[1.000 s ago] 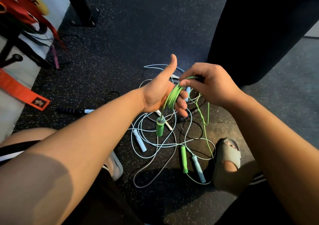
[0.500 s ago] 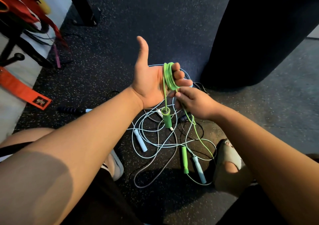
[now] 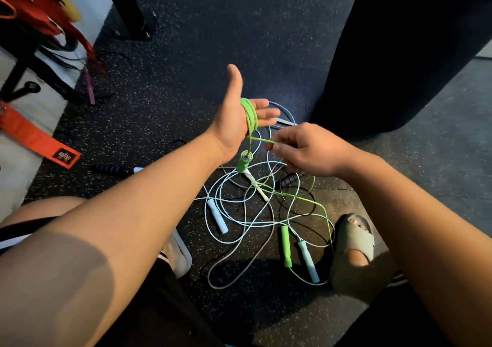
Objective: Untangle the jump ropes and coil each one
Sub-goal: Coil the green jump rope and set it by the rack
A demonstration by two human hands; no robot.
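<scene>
So, dark speckled rubber floor [image 3: 213, 40], big black cylinder [image 3: 399, 53] upper right. Bright green jump rope [image 3: 250, 115] looped round flat-open left hand [image 3: 231, 127] mid-frame, loose strand pinched by right hand [image 3: 306, 152]; pale blue ropes [image 3: 218, 219] tangled below.

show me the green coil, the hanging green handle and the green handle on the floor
green coil [image 3: 250, 115]: head view, middle of the wrapped loops
hanging green handle [image 3: 242, 163]: head view, barrel just below the cap
green handle on the floor [image 3: 286, 245]: head view, middle of its length
</scene>
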